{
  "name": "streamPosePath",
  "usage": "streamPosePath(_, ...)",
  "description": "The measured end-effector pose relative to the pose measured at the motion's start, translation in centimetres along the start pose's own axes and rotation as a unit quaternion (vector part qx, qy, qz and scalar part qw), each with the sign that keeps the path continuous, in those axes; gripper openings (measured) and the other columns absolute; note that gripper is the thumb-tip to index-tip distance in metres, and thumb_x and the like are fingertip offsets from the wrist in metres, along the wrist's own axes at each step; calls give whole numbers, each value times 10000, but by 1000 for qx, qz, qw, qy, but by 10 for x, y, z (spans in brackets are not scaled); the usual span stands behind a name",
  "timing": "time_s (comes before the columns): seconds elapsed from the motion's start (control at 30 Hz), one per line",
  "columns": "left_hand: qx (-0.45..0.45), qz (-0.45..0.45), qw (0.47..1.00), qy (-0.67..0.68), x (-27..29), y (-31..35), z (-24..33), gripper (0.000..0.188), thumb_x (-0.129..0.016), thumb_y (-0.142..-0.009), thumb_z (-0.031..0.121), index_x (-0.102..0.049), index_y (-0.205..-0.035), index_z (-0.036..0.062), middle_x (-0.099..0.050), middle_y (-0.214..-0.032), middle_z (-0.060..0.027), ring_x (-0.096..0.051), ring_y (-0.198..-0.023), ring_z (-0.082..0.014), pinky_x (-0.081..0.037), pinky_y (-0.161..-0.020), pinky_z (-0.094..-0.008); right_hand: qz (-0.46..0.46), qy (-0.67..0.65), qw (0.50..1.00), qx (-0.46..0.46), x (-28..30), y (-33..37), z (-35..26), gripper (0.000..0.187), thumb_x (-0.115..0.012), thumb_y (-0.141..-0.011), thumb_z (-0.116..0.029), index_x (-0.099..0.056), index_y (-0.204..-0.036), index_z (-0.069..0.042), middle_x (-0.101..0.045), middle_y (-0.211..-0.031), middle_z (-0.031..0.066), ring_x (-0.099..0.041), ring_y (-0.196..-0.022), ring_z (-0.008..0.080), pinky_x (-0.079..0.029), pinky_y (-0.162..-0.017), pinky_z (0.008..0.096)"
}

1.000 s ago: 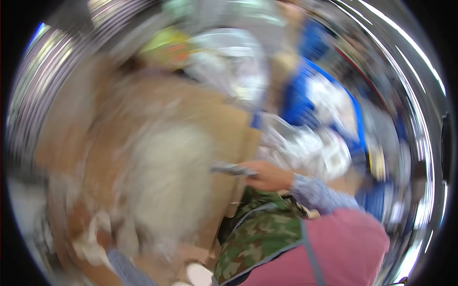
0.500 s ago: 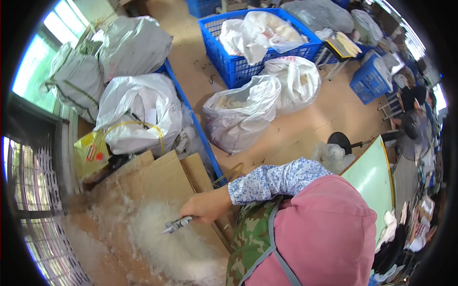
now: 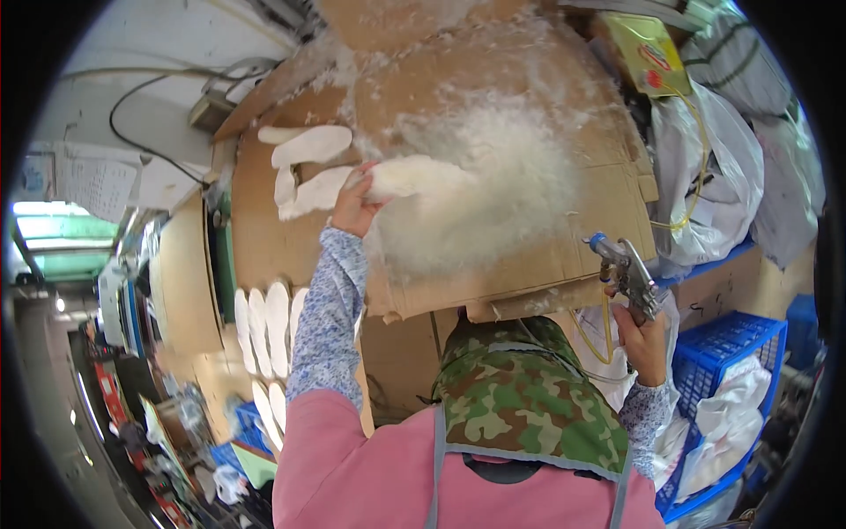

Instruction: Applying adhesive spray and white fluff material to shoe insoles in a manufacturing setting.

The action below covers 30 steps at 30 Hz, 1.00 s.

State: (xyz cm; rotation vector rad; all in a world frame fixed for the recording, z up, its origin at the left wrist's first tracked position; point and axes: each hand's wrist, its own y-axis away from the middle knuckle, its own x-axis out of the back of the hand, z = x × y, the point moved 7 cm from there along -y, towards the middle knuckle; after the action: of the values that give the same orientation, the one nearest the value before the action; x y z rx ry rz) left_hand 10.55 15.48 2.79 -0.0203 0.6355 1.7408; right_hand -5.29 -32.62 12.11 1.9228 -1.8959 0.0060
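Note:
My left hand (image 3: 355,204) is closed on one end of a white, fluffy insole (image 3: 410,176), fingers at its edge. Its other end reaches over a heap of loose white fluff (image 3: 515,176) on the cardboard (image 3: 538,286). Just left of that hand, several white insoles (image 3: 310,145) lie on the board. Off the board's right front corner, my right hand (image 3: 645,342) wraps round the handle of a metal spray gun (image 3: 630,278) with a blue nozzle. A yellow hose (image 3: 606,331) runs down by the gun.
More white insoles (image 3: 277,326) stand in a row at the left, below the board. White sacks (image 3: 705,167) and a yellow can (image 3: 641,55) are at the right. A blue crate (image 3: 705,348) with white cloth stands lower right. A cable hangs at the upper left wall.
The view has swung round to the cardboard. My left hand, unseen before, now shows with the insole. My right hand and the spray gun have moved from over the fluff to the board's right.

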Motion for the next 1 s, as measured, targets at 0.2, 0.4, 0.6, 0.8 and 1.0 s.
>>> streamPosePath(0.2, -10, 10, 999, 29, 29, 27, -39, 504, -463, -803, -89, -507, -1281, 66, -544, -1278, -123, -544, -1173, -282, -489, -947, -436, -6, -36, 999, 21, -16, -14, -12, 266, -595, -890, -8, -641, -1151, -31, -496, -627, -77, -369, -491, 9, -260, -441, 212)
streamPosePath(0.4, -128, -55, 931, -337, 37, 48, -52, 574, -474, -702, -102, -517, -1246, 76, -542, -1276, -137, -541, -1151, -285, -395, -1014, -359, -38, -16, 999, 8, -37, -24, -12, 275, -597, -888, -4, -646, -1156, -43, -501, -633, -77, -361, -496, 9, -258, -445, 213)
streamPosePath(0.6, -269, 205, 782, -523, 34, 86, -13, 570, -456, -714, -87, -502, -1261, 66, -496, -1266, -173, -446, -1181, -380, -353, -1014, -446, -14, 0, 1000, -5, -53, -25, -16, 249, -602, -888, -6, -660, -1127, -45, -522, -639, -70, -359, -498, 14, -265, -447, 218)
streamPosePath(0.8, -375, 50, 733, -565, -81, 53, -25, 508, -581, -772, 47, -500, -1273, 49, -510, -1270, -173, -450, -1189, -367, -353, -1023, -450, -80, -11, 997, -9, -82, -31, -23, 294, -568, -907, 6, -597, -1199, -18, -615, -847, -48, -388, -566, 10, -312, -482, 202)
streamPosePath(1.0, -299, -56, 713, -631, -153, -60, -49, 451, -617, -822, 202, -521, -1241, 65, -513, -1250, -146, -468, -1165, -343, -389, -957, -483, -67, 13, 996, -53, -97, -24, -23, 246, -597, -891, -14, -649, -1130, -34, -632, -875, -27, -478, -693, 29, -393, -600, 211)
